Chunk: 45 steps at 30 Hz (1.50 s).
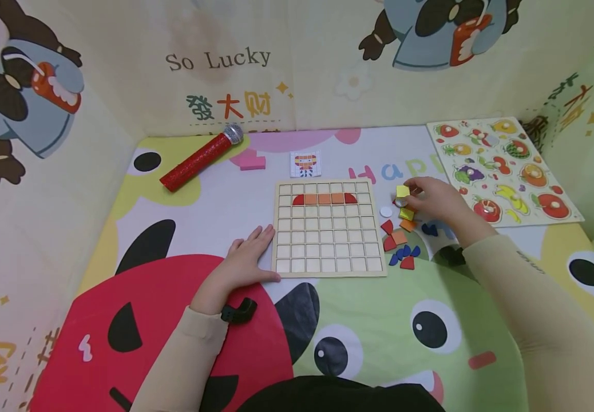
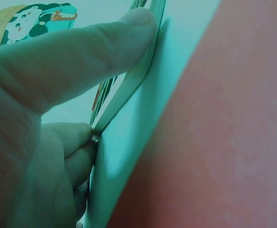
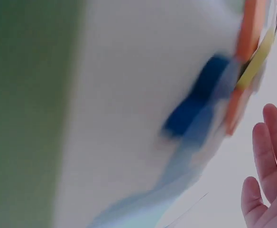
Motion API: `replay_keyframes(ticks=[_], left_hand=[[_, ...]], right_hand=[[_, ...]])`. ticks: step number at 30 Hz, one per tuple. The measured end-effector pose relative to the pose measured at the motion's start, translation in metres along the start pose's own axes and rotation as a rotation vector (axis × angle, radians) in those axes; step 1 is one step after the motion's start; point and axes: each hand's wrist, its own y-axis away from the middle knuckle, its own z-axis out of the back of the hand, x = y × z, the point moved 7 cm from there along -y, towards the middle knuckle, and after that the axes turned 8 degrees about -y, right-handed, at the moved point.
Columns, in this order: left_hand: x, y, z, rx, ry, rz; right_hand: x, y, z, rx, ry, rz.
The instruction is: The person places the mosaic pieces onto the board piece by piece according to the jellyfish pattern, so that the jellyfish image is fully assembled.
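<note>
A wooden grid board (image 1: 330, 229) lies flat in front of me; one upper row holds orange squares between red rounded end pieces. My left hand (image 1: 244, 257) rests at its left edge, thumb and fingertips against the frame; in the left wrist view the thumb (image 2: 105, 47) lies along the board's edge (image 2: 129, 92). Right of the board, my right hand (image 1: 435, 199) pinches a yellow square tile (image 1: 402, 191) over the loose pieces. Below are another yellow tile (image 1: 407, 214), orange squares (image 1: 399, 237), red pieces (image 1: 389, 244) and several blue pieces (image 1: 404, 252).
A small pattern card (image 1: 305, 164) lies behind the board, beside a pink block (image 1: 253, 163). The red microphone (image 1: 196, 161) lies at the back left. At the back right is a fruit picture board (image 1: 505, 171). Printed curtains (image 1: 317, 86) border the table.
</note>
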Motion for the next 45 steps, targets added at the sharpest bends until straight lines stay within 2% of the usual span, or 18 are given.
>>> replay_keyframes(ticks=[3, 9, 20, 26, 33, 45], left_hand=[[0.000, -0.001, 0.001, -0.003, -0.004, -0.003], [0.000, -0.001, 0.003, -0.008, -0.008, -0.010], [-0.001, -0.001, 0.004, -0.009, -0.001, -0.011], [-0.001, -0.001, 0.004, -0.006, -0.010, -0.013], [0.001, -0.001, 0.002, -0.007, -0.010, -0.014], [0.002, -0.001, -0.001, 0.004, -0.028, -0.020]], right_hand=[[0.017, 0.002, -0.002, -0.009, 0.023, 0.021], [0.045, 0.003, -0.014, -0.015, -0.072, 0.058], [0.066, -0.005, -0.045, 0.008, -0.164, 0.025], [0.070, -0.007, -0.058, 0.059, -0.130, -0.018], [0.074, -0.008, -0.066, 0.093, -0.055, 0.014], [0.076, -0.007, -0.068, 0.064, 0.024, 0.033]])
